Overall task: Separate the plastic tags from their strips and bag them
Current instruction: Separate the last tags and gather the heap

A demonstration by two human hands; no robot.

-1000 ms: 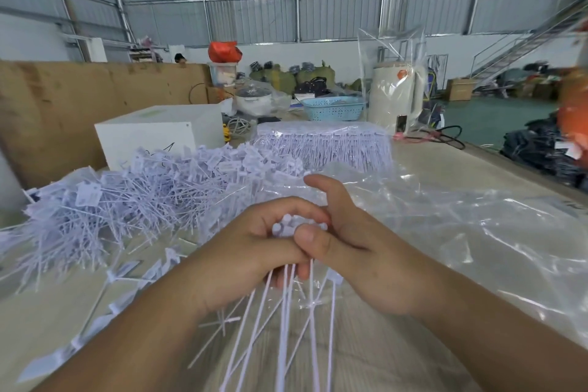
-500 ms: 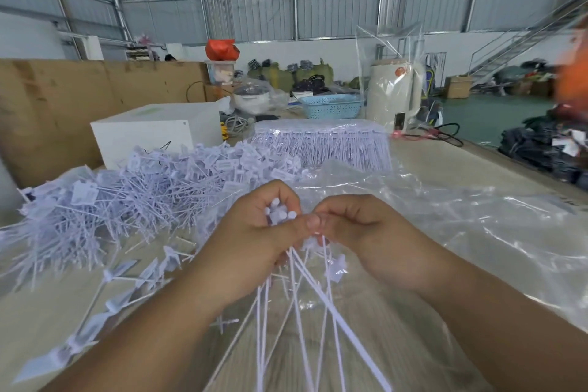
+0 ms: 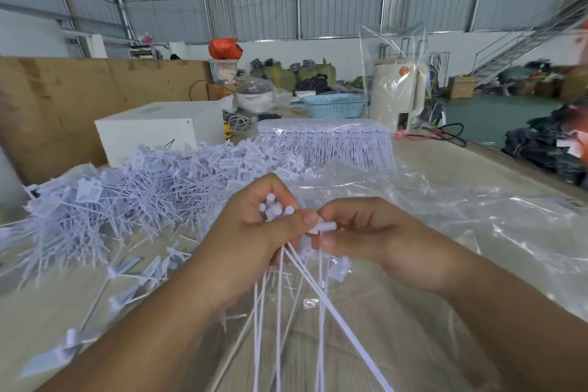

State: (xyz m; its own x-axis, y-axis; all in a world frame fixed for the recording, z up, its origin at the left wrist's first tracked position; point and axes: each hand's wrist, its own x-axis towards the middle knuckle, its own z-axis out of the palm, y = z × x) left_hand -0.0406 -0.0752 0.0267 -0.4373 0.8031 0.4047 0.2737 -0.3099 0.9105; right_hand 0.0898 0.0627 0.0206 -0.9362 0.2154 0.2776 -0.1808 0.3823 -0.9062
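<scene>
My left hand (image 3: 251,242) grips a bunch of white plastic tags (image 3: 276,209) by their heads, and their thin stems (image 3: 280,312) hang down toward me. My right hand (image 3: 378,239) pinches one tag head (image 3: 323,227) between thumb and fingers, right beside the left thumb. A big heap of loose white tags (image 3: 136,197) lies on the table at the left. A packed block of tags still on strips (image 3: 327,143) stands behind the heap. A clear plastic bag (image 3: 461,219) spreads under and to the right of my hands.
A white box (image 3: 152,130) stands at the back left in front of a brown board wall (image 3: 54,105). A blue basket (image 3: 334,105) and a white kettle in plastic (image 3: 397,95) sit at the far table end. Single tags (image 3: 124,277) lie scattered on the near left.
My right hand slid off the bunch, moved right and now pinches a single tag head. The stems have fanned out, and the view tilted slightly.
</scene>
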